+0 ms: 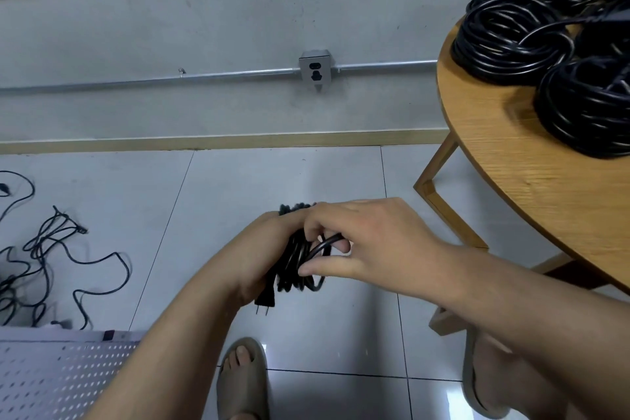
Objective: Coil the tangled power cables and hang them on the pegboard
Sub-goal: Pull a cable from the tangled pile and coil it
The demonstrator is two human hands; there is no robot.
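Black power cable [293, 261], tightly bundled loops

One head camera looks forward and down, from close, at the floor [272, 181] and the wall [204, 27].

The fingers of the left hand [264, 242] are hidden behind the coiled cable [293, 261] and the right hand [371, 242]; their grip cannot be read. The table [511, 174] and its blurred cable coils [508, 41] run off the right edge. The tangled cables [44, 249] are cut off at the left edge, and the pegboard [51, 378] at the lower-left corner.
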